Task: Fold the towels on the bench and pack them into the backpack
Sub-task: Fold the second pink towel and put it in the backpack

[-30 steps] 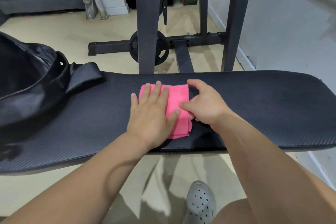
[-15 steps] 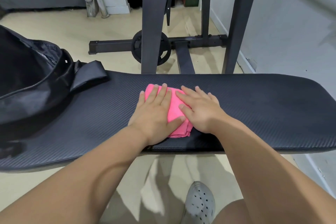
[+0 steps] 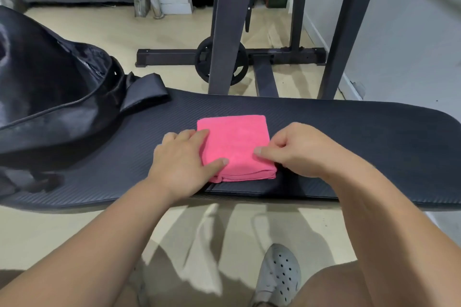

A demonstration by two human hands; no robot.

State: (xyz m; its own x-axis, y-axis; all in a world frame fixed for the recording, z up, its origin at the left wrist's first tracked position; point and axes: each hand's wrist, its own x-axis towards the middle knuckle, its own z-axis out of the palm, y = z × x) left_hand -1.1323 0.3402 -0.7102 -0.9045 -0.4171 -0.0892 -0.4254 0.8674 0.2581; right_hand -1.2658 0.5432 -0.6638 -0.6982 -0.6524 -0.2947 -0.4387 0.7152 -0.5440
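A pink towel (image 3: 234, 144), folded into a small thick square, lies in the middle of the black padded bench (image 3: 349, 137). My left hand (image 3: 182, 162) grips its left edge, thumb on top and fingers curled along the side. My right hand (image 3: 296, 151) grips the right edge the same way, thumb pressing the top near the front corner. The black backpack (image 3: 50, 97) sits open on the bench's left end, one strap lying toward the towel.
A dark steel rack (image 3: 224, 32) with a weight plate (image 3: 222, 61) stands on the beige floor behind the bench. A grey wall (image 3: 411, 32) runs along the right. My grey clog (image 3: 279, 274) is on the floor below the bench's front edge.
Both hands slid off the top of the towel to its left and right edges and closed on them. The towel's whole top face now shows.
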